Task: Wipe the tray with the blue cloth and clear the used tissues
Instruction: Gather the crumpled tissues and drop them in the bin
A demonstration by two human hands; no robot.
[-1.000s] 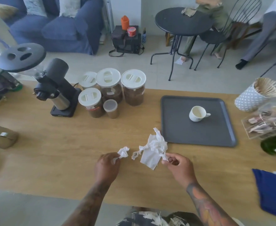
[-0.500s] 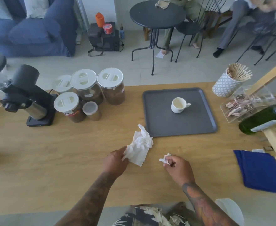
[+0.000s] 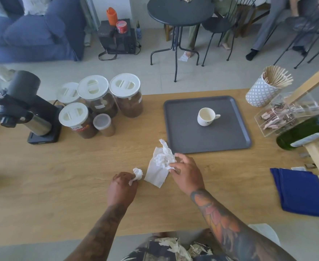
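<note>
A dark grey tray lies on the wooden table with a white cup standing on it. Just in front of the tray's near left corner lies a large crumpled white tissue. My right hand pinches its right edge between thumb and fingers. My left hand holds a small tissue wad beside the large tissue, just above the table. The folded blue cloth lies at the table's right edge, away from both hands.
Several white-lidded jars and a black grinder stand at the back left. A stirrer cup, a clear box and a green bottle on a wooden rack crowd the right. People sit beyond at a round table.
Half a second ago my left hand held the large tissue and my right a small piece. Now the small wad is in my left hand and my right pinches the large tissue.
</note>
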